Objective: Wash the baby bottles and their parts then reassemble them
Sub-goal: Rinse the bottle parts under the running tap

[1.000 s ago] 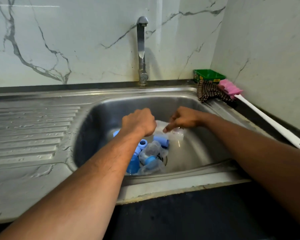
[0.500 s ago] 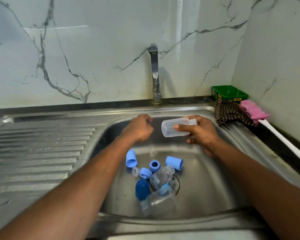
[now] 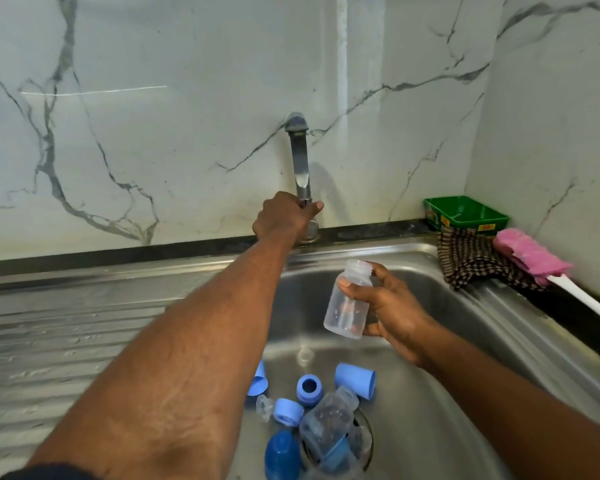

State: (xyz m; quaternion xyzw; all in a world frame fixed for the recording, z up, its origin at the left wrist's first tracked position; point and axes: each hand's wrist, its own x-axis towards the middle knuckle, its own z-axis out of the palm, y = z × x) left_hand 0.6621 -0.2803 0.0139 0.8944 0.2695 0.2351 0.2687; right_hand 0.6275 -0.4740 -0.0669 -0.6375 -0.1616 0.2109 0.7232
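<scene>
Gripping the base of the steel tap (image 3: 300, 157) at the frame's centre, the left hand (image 3: 284, 216) has its fingers curled round the valve, while the right hand (image 3: 392, 306) pinches a clear plastic baby bottle (image 3: 349, 299) just below and right of centre, over the steel sink (image 3: 465, 393). That bottle's long axis tilts slightly, open neck up and toward the spout, lying below and right of it, so it probably needs shifting left under the outlet. Other blue caps (image 3: 355, 380) and bottles wait at the lower centre by the drain.
</scene>
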